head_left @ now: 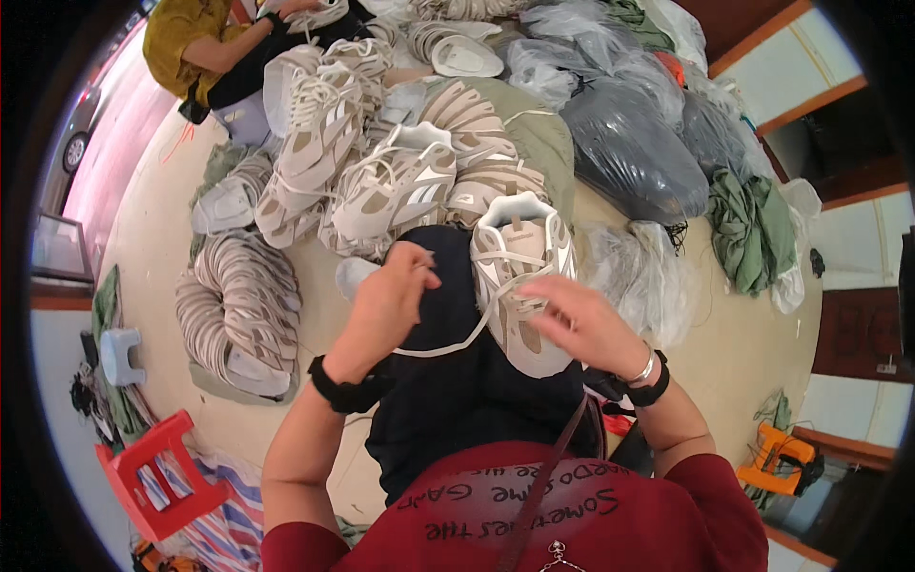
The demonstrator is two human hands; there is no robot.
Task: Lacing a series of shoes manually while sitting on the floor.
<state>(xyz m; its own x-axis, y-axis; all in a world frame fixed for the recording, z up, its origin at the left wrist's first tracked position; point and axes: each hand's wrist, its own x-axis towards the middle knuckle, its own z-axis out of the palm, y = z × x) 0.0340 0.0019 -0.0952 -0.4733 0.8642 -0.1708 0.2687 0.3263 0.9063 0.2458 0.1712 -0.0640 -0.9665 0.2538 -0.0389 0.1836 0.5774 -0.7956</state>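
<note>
A beige and white sneaker rests on my dark-trousered lap, its toe toward me. White lace crosses its upper, and one loose length loops left across my thigh, passing behind my left wrist. My right hand lies over the front of the shoe, fingertips closed on the shoelace by the eyelets. To the left of the shoe, above my thigh, my left hand is raised with fingers curled together; whatever is between them is hidden or too small to name. More laced sneakers are piled just beyond my knees.
Rows of stacked shoe uppers lie on the floor at left. Grey plastic bags and green cloth are at far right. A red stool stands near left, and another person sits at far left holding a shoe.
</note>
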